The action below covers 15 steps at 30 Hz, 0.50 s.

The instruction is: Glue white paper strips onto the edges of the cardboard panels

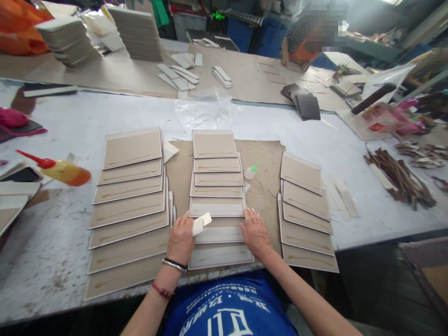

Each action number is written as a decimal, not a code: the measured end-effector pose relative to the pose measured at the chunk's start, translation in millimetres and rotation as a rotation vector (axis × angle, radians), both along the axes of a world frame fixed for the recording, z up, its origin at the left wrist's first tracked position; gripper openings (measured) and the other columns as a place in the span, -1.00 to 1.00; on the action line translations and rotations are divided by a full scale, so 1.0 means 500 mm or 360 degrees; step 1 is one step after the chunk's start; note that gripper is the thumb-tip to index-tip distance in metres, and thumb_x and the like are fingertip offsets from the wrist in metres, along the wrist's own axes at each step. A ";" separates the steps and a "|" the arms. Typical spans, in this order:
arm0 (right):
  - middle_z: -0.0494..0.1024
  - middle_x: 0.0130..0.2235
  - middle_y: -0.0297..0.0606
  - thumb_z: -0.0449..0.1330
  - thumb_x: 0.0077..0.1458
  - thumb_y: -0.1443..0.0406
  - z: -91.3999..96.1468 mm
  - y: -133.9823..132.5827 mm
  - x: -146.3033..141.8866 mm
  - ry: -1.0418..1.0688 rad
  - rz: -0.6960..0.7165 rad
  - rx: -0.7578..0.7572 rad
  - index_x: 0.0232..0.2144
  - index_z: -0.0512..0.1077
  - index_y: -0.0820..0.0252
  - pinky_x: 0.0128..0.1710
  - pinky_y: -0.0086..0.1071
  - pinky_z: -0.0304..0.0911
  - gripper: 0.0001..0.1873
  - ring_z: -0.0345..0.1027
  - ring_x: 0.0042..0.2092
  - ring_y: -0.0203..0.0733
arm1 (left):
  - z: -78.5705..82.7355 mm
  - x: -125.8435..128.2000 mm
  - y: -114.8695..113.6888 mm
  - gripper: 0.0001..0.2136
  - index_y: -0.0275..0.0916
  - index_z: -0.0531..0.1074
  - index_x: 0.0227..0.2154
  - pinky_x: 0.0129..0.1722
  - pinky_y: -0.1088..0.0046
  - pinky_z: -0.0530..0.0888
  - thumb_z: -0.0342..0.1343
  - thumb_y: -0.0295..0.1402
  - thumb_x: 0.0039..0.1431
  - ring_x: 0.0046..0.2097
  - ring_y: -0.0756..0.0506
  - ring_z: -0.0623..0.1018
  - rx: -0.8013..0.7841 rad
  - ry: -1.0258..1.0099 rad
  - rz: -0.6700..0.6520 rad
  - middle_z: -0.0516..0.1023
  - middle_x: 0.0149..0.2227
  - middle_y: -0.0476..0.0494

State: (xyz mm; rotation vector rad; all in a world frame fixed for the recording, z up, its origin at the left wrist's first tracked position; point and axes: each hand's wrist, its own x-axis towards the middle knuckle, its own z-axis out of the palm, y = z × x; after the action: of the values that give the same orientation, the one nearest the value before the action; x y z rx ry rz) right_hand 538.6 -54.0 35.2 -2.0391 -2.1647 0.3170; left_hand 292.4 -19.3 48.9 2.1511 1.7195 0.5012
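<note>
My left hand (181,238) is closed around two small cream-white flat pieces (202,223), which stick out to the right over the middle column of overlapping beige panels (219,186). My right hand (257,233) lies with fingers stretched out on the right edge of a panel in that same column. Pale strips (220,234) run along the lower panels between my hands. Brownish glue-like lines mark the upper panels. A left column of panels (128,214) and a right column (306,217) bear similar lines. What lies under my right fingertips is hidden.
A yellow bottle with a red nozzle (66,171) lies at left; a small green-tipped bottle (250,171) rests between columns. Beyond are a clear plastic bag (206,109), stacked boards (138,35) and dark pieces (308,105). Another person (303,42) works across the table.
</note>
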 end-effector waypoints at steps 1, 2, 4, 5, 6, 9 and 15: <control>0.33 0.07 0.09 -0.06 0.14 0.34 0.007 -0.002 -0.010 0.0126 -0.0019 -0.0003 0.03 0.26 0.45 0.13 -0.16 0.02 -0.58 0.11 0.15 -0.04 | 0.017 -0.001 -0.002 -0.75 -0.29 0.38 -0.39 -0.10 0.20 0.36 -0.17 -0.63 -0.01 -0.13 -0.20 0.44 -0.0057 -0.0067 0.0024 0.49 -0.19 -0.33; 0.39 0.02 0.05 -0.06 0.14 0.35 0.014 -0.003 -0.022 0.0275 -0.0023 -0.0017 -0.01 0.29 0.41 0.10 -0.21 0.08 -0.61 0.19 0.10 -0.08 | 0.033 0.000 -0.006 -0.76 -0.27 0.38 -0.36 -0.14 0.24 0.38 -0.16 -0.57 0.02 -0.18 -0.17 0.46 -0.0160 -0.0162 0.0035 0.50 -0.25 -0.27; 0.47 -0.10 -0.03 -0.07 0.13 0.34 0.031 -0.007 -0.047 0.0567 -0.0036 -0.0070 -0.10 0.35 0.32 0.01 -0.26 0.18 -0.67 0.30 -0.02 -0.13 | 0.061 0.006 -0.017 -0.81 -0.22 0.37 -0.35 -0.28 0.35 0.40 -0.15 -0.42 0.10 -0.33 -0.10 0.48 -0.0533 -0.0426 0.0028 0.48 -0.42 -0.12; 0.49 -0.14 -0.06 -0.06 0.13 0.32 0.041 -0.008 -0.058 0.0689 -0.0055 -0.0107 -0.14 0.37 0.29 -0.03 -0.27 0.21 -0.69 0.32 -0.07 -0.14 | 0.071 0.012 -0.025 -0.81 -0.20 0.36 -0.38 -0.36 0.41 0.40 -0.15 -0.33 0.12 -0.42 -0.07 0.46 -0.0765 -0.0570 0.0028 0.45 -0.49 -0.06; 0.50 -0.18 -0.09 -0.05 0.13 0.31 0.052 -0.011 -0.069 0.0797 -0.0078 -0.0148 -0.18 0.39 0.26 -0.07 -0.28 0.22 -0.72 0.34 -0.11 -0.15 | 0.078 0.019 -0.034 -0.79 -0.20 0.35 -0.41 -0.44 0.46 0.37 -0.15 -0.26 0.12 -0.49 -0.04 0.44 -0.0980 -0.0700 0.0030 0.42 -0.55 -0.02; 0.51 -0.29 -0.21 -0.06 0.16 0.21 0.091 -0.019 -0.097 0.1162 -0.0075 -0.0370 -0.31 0.41 0.19 -0.17 -0.33 0.23 -0.72 0.35 -0.22 -0.20 | 0.085 0.042 -0.059 -0.71 -0.23 0.35 -0.48 -0.54 0.51 0.29 -0.11 -0.12 0.07 -0.59 0.01 0.35 -0.1294 -0.0971 0.0021 0.35 -0.63 0.02; 0.36 -0.61 -0.43 0.06 0.05 0.03 0.126 -0.036 -0.148 0.2189 -0.0290 -0.0905 -0.46 0.28 0.16 -0.51 -0.41 0.20 -0.68 0.29 -0.55 -0.28 | 0.086 0.075 -0.073 -0.57 -0.27 0.31 -0.66 -0.58 0.51 0.22 -0.03 0.04 -0.04 -0.63 0.05 0.26 -0.1626 -0.1307 -0.0084 0.30 -0.70 0.02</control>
State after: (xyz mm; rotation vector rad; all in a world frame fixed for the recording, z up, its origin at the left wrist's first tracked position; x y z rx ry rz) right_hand 464.4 -71.9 98.0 -1.3295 -1.0351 1.7775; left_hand 329.8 -55.6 91.8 1.0272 1.0567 0.3024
